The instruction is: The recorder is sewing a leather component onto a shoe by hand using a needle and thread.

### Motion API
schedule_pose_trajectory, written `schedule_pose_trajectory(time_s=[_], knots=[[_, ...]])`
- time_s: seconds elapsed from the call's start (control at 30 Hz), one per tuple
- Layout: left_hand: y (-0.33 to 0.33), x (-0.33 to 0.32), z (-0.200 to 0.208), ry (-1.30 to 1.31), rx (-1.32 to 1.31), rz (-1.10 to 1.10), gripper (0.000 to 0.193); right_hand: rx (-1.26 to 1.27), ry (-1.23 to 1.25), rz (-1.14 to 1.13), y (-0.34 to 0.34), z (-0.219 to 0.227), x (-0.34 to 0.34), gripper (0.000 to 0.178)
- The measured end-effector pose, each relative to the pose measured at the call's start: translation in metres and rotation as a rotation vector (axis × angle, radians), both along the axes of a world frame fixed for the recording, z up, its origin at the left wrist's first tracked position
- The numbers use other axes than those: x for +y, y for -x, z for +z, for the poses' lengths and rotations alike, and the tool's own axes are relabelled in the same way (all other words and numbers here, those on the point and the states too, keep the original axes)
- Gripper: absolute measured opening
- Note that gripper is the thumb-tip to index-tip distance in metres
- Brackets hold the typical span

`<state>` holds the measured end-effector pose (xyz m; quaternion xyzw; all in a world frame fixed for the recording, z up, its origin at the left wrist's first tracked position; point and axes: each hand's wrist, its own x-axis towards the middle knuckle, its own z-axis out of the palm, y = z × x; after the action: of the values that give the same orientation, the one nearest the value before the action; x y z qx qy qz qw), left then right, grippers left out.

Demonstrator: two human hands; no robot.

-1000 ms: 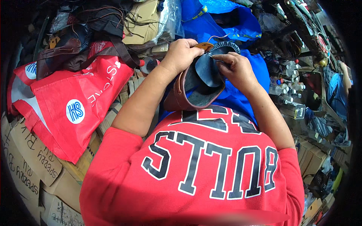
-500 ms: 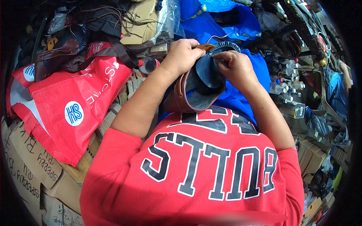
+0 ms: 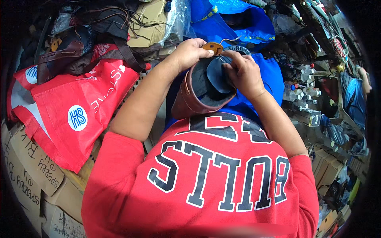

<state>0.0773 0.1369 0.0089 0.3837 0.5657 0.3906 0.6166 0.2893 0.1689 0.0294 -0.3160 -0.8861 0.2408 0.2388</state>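
Note:
An unfinished leather shoe upper (image 3: pixel 185 104), brown outside with a dark inside, rests at my lap with its opening toward me. A smooth dark tongue (image 3: pixel 216 75) stands inside it. At its far end is a tan leather piece (image 3: pixel 213 48) with small holes, pinched between the thumb and fingers of my left hand (image 3: pixel 188 54). Beside the tongue, my right hand (image 3: pixel 246 74) is closed, its index fingertip near the tan piece's edge. Whatever it pinches is hidden. A gathered dark rim (image 3: pixel 239 50) shows behind it, and a thin brown lace (image 3: pixel 231 39) sticks out beyond.
Blue cloth (image 3: pixel 274 77) lies under the work. To the left is a red bag (image 3: pixel 59 107), with a similar dark brown shoe upper (image 3: pixel 65 53) above it. Cardboard (image 3: pixel 51 186) lies lower left. Several clear bottles (image 3: pixel 303 93) stand at right; a blue bag (image 3: pixel 258 23) is beyond.
My right hand has shifted slightly, its index finger now reaching toward the tan piece. My left hand has moved slightly left and away, and more of the tan piece shows. The upper's opening looks wider.

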Motion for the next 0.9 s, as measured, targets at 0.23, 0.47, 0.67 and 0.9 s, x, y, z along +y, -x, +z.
schedule_pose_trajectory(time_s=[0.23,0.47,0.67,0.9], knots=[[0.003,0.007,-0.008,0.014,-0.134,-0.037,0.023,-0.102,-0.188,0.142,-0.002,-0.005,0.008,0.049],[0.006,0.013,-0.010,0.071,-0.182,-0.112,0.023,-0.156,-0.144,0.197,-0.006,-0.002,0.010,0.048],[0.005,0.016,0.002,0.132,-0.095,-0.172,0.023,-0.057,-0.031,0.174,-0.011,-0.005,0.015,0.030],[-0.001,0.024,0.014,0.097,0.132,-0.299,0.024,0.033,0.226,0.151,-0.015,-0.010,0.023,0.018]])
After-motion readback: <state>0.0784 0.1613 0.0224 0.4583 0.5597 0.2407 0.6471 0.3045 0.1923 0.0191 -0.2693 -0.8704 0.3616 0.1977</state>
